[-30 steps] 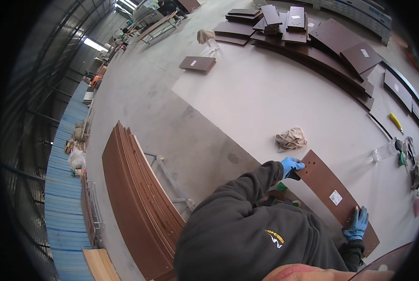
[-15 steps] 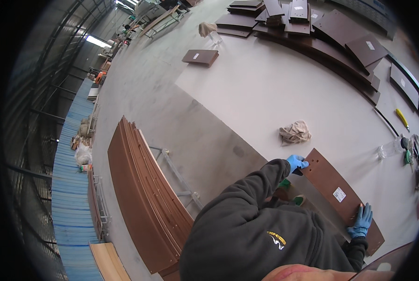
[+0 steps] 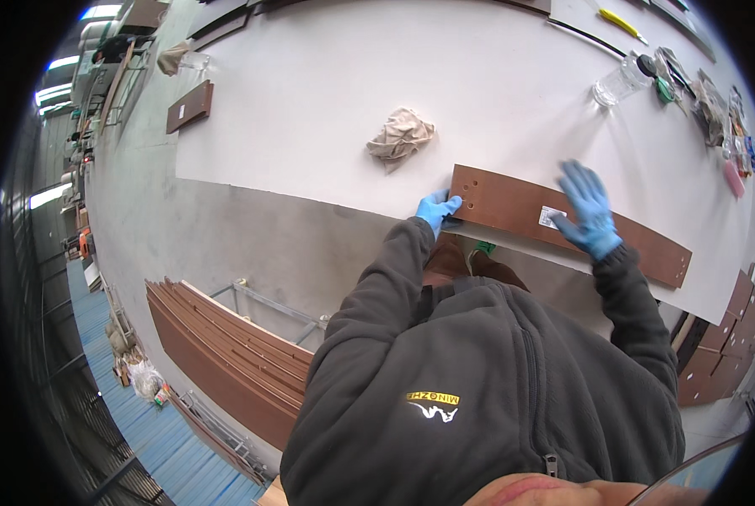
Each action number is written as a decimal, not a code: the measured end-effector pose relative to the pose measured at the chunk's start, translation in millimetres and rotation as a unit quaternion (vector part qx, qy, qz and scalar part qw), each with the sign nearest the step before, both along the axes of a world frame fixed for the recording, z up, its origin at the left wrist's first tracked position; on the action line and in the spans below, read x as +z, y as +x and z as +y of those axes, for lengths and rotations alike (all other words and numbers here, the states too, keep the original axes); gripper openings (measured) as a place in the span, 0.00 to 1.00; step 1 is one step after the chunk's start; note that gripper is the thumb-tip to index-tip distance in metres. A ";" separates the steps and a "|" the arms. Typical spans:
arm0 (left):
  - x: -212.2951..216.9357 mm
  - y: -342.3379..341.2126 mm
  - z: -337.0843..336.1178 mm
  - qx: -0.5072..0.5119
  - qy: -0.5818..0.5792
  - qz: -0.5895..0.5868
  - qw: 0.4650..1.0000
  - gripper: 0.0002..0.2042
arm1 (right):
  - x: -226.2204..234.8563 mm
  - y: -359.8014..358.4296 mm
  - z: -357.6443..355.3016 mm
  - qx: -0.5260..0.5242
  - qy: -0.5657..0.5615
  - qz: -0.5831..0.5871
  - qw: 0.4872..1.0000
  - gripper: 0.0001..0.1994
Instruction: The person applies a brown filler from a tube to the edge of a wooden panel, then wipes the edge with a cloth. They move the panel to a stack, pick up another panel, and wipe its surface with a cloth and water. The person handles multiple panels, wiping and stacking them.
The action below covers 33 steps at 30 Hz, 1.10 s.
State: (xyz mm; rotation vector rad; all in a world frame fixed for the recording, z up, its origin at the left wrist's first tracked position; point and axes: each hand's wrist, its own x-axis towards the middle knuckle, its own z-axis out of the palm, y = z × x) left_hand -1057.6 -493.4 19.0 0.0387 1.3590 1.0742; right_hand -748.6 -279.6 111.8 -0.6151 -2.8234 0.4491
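Note:
A long brown panel (image 3: 512, 205) with small holes at both ends and a white label (image 3: 552, 217) lies along the near edge of the white table. Gripping its left end is my blue-gloved left hand (image 3: 437, 210), thumb on top and the other fingers partly hidden beneath. My right hand (image 3: 590, 211), gloved the same, is spread over the panel beside the label, slightly blurred; whether it touches the surface I cannot tell. A crumpled beige cloth (image 3: 400, 137) rests on the table just beyond the panel's left end.
A clear bottle (image 3: 622, 82) with a dark cap and a yellow cutter (image 3: 623, 25) lie at the far right of the white table (image 3: 310, 110). A small brown board (image 3: 189, 107) sits at its left edge. Stacked brown panels (image 3: 225, 358) stand on a metal rack behind my left side.
My view has turned, so the panel now runs more level across it. My right hand has shifted from near the panel's right end toward the label. The left hand keeps its end.

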 end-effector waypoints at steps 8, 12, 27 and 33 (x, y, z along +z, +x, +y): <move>-27.0 -12.7 -1.1 0.029 0.011 -0.034 0.999 0.21 | -32.9 -265.6 -48.3 0.182 0.033 0.076 0.980 0.35; -37.0 -18.9 -3.2 0.054 -0.010 -0.071 0.996 0.27 | -87.4 -337.1 -48.0 0.128 0.093 0.084 0.984 0.25; -25.9 -42.4 9.6 -0.097 -0.008 -0.226 0.969 0.14 | 8.5 -159.1 -104.0 -0.325 -0.086 -0.017 0.942 0.22; -32.2 -43.6 10.3 -0.111 0.020 -0.221 0.969 0.21 | -59.2 -149.5 -147.9 -0.321 0.022 0.054 0.945 0.26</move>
